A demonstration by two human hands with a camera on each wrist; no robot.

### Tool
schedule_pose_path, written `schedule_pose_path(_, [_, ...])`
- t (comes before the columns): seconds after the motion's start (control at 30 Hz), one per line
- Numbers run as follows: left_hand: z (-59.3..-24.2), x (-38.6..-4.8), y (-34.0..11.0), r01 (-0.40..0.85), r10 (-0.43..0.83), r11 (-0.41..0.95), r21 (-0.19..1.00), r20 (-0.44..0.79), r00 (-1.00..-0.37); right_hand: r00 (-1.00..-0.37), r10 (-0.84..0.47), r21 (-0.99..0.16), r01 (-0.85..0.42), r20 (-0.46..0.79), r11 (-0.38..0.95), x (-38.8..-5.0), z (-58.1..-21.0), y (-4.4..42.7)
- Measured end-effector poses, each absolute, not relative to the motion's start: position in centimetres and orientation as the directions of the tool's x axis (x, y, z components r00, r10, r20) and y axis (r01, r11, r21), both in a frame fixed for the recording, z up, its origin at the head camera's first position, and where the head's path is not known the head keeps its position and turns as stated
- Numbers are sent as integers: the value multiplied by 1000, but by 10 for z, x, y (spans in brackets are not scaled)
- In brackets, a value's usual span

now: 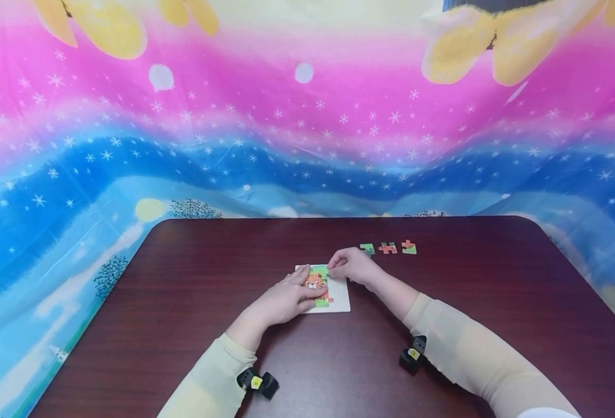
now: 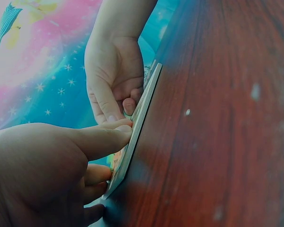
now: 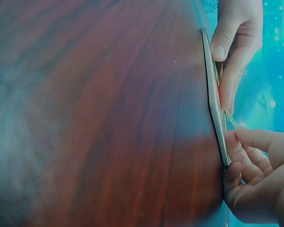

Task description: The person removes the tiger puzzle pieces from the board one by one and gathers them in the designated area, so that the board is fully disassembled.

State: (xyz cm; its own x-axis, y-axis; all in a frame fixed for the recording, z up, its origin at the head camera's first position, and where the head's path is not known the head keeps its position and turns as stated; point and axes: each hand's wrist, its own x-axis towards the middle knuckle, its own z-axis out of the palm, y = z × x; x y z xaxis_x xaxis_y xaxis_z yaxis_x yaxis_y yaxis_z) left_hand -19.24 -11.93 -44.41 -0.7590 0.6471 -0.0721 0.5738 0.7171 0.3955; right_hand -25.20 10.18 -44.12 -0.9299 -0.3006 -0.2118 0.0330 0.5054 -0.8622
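Note:
A square puzzle board (image 1: 341,299) lies on the table, its left part filled with joined pieces showing an orange animal face (image 1: 315,283) on green. My left hand (image 1: 284,296) rests over the board's left side, fingers spread and fairly straight, with the thumb (image 2: 104,142) laid across the pieces. At the upper right of the joined pieces is my right hand (image 1: 353,265), its fingers bent. Between its thumb and finger it pinches a thin puzzle piece (image 3: 231,119), seen edge-on and tilted against the board in the right wrist view. The picture on that piece is hidden.
Beyond the right hand, three loose puzzle pieces lie in a row: a green one (image 1: 367,249), an orange one (image 1: 388,248) and an orange-and-green one (image 1: 409,247). The dark wooden table (image 1: 208,255) ends before a colourful hanging cloth (image 1: 307,116).

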Motion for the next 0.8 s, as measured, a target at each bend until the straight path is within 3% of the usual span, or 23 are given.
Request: schedule_pose_path(0.8, [-442,-192,-118,522,615,741,423,-113,-781,-935,-266,-894,100,-235,437,-250,-436,102])
